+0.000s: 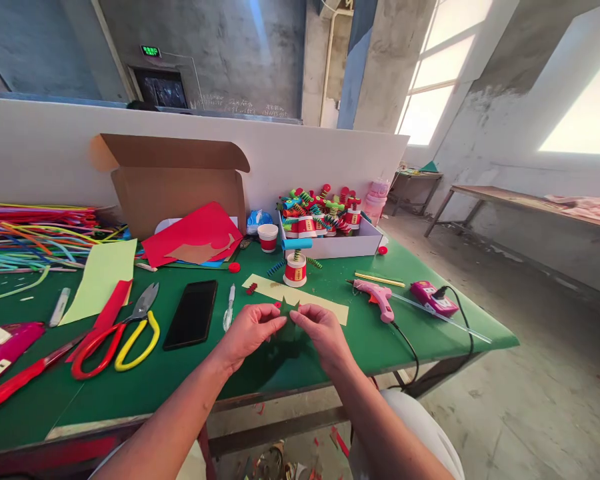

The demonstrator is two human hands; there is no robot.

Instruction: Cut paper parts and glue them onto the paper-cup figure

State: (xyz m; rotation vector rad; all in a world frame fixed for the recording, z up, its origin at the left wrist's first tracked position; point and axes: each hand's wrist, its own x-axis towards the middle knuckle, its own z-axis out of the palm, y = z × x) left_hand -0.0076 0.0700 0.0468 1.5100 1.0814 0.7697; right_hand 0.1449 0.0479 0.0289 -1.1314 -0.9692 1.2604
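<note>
Between my two hands is a small dark green paper piece (288,309) with pointed tips. My left hand (250,331) pinches its left side, and my right hand (325,331) pinches its right side. A pale yellow paper strip (334,311) lies flat just beyond my fingers. On its left part are small dark red bits (251,288). Behind the strip stands a paper-cup figure (295,271) with a blue roll on top and coiled green and blue arms. My fingers partly hide the green piece's lower part.
Right of my hands lie a pink glue gun (377,298) and a magenta power socket (434,298) with cables. Left are a phone (191,313), pliers (143,313), scissors (40,365) and a pen (229,307). A white box (335,249) of cup figures and a cardboard box (180,193) stand behind.
</note>
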